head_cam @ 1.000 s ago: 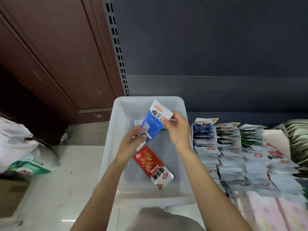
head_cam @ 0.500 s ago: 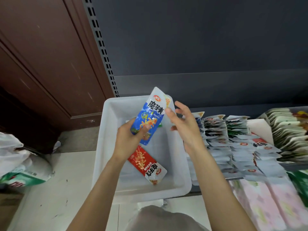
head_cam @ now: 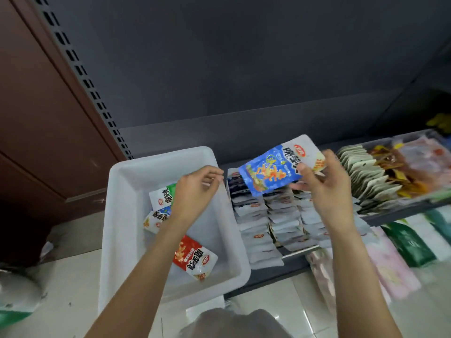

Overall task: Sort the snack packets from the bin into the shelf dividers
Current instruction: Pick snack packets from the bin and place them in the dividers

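Above the shelf rows, the right hand (head_cam: 325, 189) is holding a blue snack packet (head_cam: 273, 170), its grip pinching the packet's white end between thumb and curled fingers. That packet is lying tilted, its long axis running from lower left to upper right, the white end with a red oval logo and bold black Chinese characters pointing up and to the right, the blue end with orange artwork pointing down and left over the nearest row of packets (head_cam: 253, 215). The brand text is too blurred to read for certain.

Left of it, the left hand (head_cam: 195, 191) is hovering over the white bin (head_cam: 122, 215), fingers loosely curled and gripping nothing. Inside the bin a red packet (head_cam: 194, 256) is lying flat with its long axis running diagonally, white end toward the near right corner, showing black characters and what looks like "20". A green-and-white packet (head_cam: 162, 195) and a blue-and-white packet (head_cam: 156, 219) are lying just beside the left forearm, partly hidden by it.

Standing rows of white packets with red oval logos are filling the shelf dividers (head_cam: 297, 250) to the right of the bin; further right a tray of pale packets (head_cam: 363, 176) is sitting.
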Demonstrator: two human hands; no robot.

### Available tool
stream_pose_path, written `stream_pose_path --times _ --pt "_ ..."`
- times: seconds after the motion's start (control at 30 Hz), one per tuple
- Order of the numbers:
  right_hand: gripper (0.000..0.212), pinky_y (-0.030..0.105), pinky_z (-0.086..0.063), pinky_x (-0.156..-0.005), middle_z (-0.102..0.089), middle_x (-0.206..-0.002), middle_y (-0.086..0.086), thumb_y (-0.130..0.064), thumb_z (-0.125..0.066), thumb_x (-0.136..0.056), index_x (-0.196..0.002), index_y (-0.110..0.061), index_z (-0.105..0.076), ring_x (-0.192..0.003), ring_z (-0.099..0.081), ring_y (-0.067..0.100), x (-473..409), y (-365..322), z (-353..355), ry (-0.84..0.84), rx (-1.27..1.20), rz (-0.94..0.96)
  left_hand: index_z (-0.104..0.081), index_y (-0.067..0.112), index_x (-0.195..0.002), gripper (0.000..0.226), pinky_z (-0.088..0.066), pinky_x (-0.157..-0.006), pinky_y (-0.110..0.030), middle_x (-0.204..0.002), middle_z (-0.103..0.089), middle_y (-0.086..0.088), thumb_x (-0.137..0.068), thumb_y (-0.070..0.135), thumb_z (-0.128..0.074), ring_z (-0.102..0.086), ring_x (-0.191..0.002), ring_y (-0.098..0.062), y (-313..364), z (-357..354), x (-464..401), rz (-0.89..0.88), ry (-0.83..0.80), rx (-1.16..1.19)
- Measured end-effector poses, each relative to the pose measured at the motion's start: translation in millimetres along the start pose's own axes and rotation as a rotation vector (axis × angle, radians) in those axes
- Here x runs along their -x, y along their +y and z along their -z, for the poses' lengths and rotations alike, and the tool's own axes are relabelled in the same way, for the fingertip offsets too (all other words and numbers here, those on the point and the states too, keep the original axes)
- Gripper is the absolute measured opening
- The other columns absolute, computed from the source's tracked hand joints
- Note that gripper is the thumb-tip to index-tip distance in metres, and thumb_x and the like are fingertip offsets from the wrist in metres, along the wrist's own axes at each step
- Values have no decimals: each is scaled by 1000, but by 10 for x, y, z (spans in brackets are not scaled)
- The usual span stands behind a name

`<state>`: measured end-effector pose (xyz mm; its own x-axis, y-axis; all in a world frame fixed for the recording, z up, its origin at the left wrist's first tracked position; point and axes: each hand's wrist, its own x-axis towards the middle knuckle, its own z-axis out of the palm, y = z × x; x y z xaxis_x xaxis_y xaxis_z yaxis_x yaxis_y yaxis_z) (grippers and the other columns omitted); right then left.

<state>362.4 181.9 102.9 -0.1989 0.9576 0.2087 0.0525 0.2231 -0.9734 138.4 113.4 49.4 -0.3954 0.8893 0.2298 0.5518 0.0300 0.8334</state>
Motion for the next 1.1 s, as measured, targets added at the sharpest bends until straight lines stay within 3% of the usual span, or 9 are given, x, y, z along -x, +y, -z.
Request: stream_pose_path --times 0.07,0.13,0.2,0.3,0.43,0.57,0.7,0.87,1.1 --pt "15 16 -52 -53 -64 -90 1 -3 -55 -93 -89 -18 -50 -78 -68 10 -58 -13 178 121 -9 17 -64 19 -112 25 -45 -82 -10 -109 -67 6 -88 12 -62 -61 -90 -2 -21 -104 -106 -72 11 -96" --pt "21 14 -49 -49 -63 -94 7 -6 -55 -94 -87 -24 -49 -82 -69 20 -130 -14 292 202 15 27 -51 18 -132 44 -38 -97 -19 -129 -56 2 -90 23 -62 -54 -114 -13 -53 -202 -189 -73 -114 -174" --pt "23 19 -53 -55 -63 -94 2 -6 -54 -95 -87 -27 -48 -87 -68 20 -200 -36 338 218 18 69 -42 18 -139 56 -29 -101 -20 -138 -49 1 -89 32 -63 -45 -126 -16 -84 -282 -237 -42 -259 -226" --pt "17 24 -57 -69 -62 -94 -8 -4 -52 -95 -91 -20 -47 -90 -67 8 -317 -75 330 176 36 149 -54 23 -129 49 -37 -95 -23 -127 -58 2 -85 42 -62 -54 -116 -16 -135 -332 -203 -87 -316 -259" --pt "5 27 -58 -72 -64 -94 -1 -7 -52 -96 -98 -8 -48 -94 -67 13 -506 -13 181 -35 99 189 -68 26 -114 28 -47 -88 -25 -113 -68 8 -90 27 -53 -63 -103 -12 -189 -344 -38 -242 -283 -293" --pt "6 28 -58 -68 -68 -89 1 -10 -55 -95 -96 -14 -50 -85 -70 11 -691 133 -116 -285 316 201 -66 31 -117 30 -52 -86 -27 -115 -68 10 -92 19 -53 -65 -103 -11 -185 -351 20 -256 -239 -340" --pt "13 45 -56 -70 -67 -79 -1 -15 -56 -93 -93 -25 -48 -76 -69 12 -836 293 -382 -502 593 273 -65 34 -117 31 -53 -82 -29 -115 -68 10 -92 21 -54 -65 -103 -13 -156 -341 14 -248 -236 -343" --pt "10 40 -51 -65 -59 -66 4 -13 -59 -91 -98 -18 -53 -66 -60 27 -855 405 -597 -621 809 376 -65 35 -116 31 -53 -83 -32 -116 -67 9 -92 18 -57 -64 -105 -13 -144 -333 -5 -233 -236 -349" --pt "17 30 -39 -65 -67 -85 1 -8 -57 -86 -91 -24 -61 -83 -61 28 -817 498 -771 -700 1242 397 -66 33 -116 30 -54 -80 -34 -115 -68 6 -92 17 -57 -66 -102 -16 -163 -349 -2 -252 -227 -365"
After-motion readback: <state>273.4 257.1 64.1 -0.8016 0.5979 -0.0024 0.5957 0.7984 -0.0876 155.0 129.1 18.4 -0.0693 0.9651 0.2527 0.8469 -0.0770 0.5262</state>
